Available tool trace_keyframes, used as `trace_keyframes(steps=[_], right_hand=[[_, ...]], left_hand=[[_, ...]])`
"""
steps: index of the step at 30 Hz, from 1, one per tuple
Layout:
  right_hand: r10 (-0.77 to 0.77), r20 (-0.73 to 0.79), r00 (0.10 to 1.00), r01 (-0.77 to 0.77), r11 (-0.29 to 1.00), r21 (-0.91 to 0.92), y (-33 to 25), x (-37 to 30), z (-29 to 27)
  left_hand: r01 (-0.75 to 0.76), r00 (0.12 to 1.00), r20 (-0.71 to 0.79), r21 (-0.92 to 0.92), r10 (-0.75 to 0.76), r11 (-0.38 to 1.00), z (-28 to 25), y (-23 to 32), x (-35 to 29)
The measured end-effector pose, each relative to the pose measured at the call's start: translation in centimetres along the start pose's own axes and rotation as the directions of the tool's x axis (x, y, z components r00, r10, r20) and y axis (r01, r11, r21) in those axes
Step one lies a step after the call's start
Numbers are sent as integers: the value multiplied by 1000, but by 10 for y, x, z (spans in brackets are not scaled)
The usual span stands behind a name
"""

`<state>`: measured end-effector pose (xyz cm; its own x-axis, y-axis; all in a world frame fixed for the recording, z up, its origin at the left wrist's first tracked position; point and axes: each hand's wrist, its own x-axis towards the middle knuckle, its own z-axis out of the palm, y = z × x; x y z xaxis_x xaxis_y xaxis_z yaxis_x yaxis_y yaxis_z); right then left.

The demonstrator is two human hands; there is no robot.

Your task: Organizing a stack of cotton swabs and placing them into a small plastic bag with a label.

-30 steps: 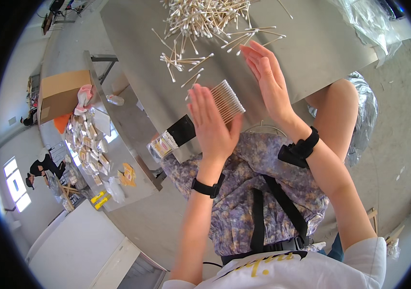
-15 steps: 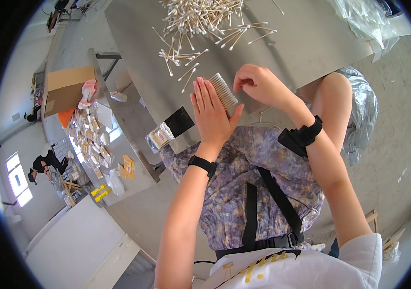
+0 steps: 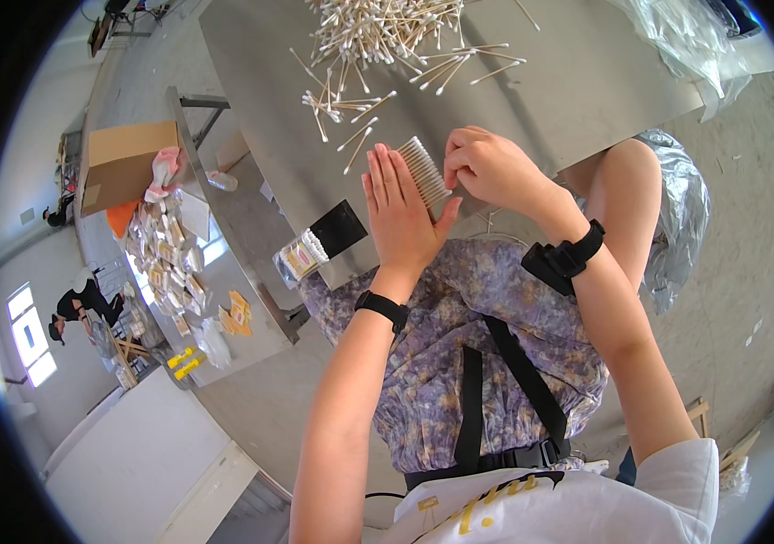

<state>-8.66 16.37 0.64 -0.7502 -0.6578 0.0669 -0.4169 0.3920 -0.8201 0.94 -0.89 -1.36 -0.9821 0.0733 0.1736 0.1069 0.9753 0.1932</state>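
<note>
Cotton swabs (image 3: 422, 172) lie side by side in a neat row on the metal table. My left hand (image 3: 398, 216) rests flat along the row's left side, fingers straight and thumb spread at its near end. On the other side, my right hand (image 3: 493, 169) has curled fingers, their tips at the row's right edge by the swab heads. Whatever those fingers may pinch is hidden. A filled packet of swabs (image 3: 300, 256) sits left of my left hand, beside a black flat rectangle (image 3: 339, 229). Beyond my hands lie loose swabs (image 3: 357, 145).
A large heap of swabs (image 3: 387, 32) covers the far part of the metal table (image 3: 577, 82). Clear plastic bags (image 3: 677, 41) hang over its right corner. At left, another table holds many small packets (image 3: 169, 258) and a cardboard box (image 3: 128, 163). A person (image 3: 87, 304) is farther off.
My right hand has come slightly down, bringing its curled fingertips closer to the row's right edge. My left hand stays almost in place beside the row.
</note>
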Motion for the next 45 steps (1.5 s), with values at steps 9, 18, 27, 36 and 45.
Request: trace_keyframes(steps=[9,18,27,36,45], right_hand=[[-24,3,1000,24,1000,-13,0,-1,-1],[-21,-57,998,20,1000,-17,2,0,1],[-44,-29,999,43,998,-42,0,-1,2],[-26,-80,996,24,999,-29,1,2,3],[-18,-89,996,16,1000,-25,-1,2,3]], left_hand=[[0,1000,7,7,0,1000,-1,1,1],[7,1000,5,8,-7,1000,0,1,1],[10,1000,4,8,-10,1000,-1,1,0],[10,1000,5,14,-10,1000,-1,2,1],[13,1000,10,12,-13,1000,-2,2,1]])
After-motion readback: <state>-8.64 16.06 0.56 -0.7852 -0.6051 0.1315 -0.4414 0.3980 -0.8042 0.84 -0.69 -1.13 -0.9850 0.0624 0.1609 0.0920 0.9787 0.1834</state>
